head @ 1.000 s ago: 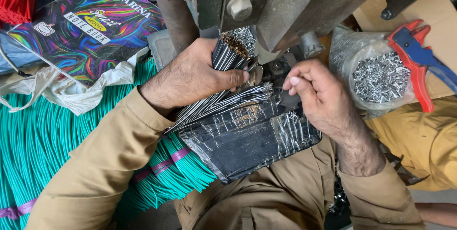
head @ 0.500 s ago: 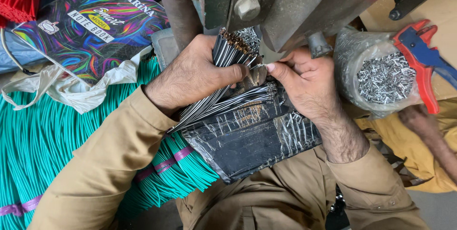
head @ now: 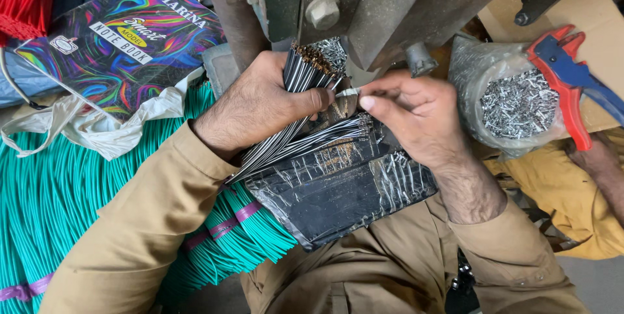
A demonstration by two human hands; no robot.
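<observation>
Beneath grey metal press (head: 390,2): left hand (head: 260,109) clamps black-grey wire bundle (head: 292,125), mostly unprocessed; right hand (head: 409,116) pinches one wire end (head: 348,92).

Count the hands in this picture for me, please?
2. The left hand grips a bundle of black wires under the metal machine; the right hand pinches a small metal piece beside it. Others may be hidden.
</observation>
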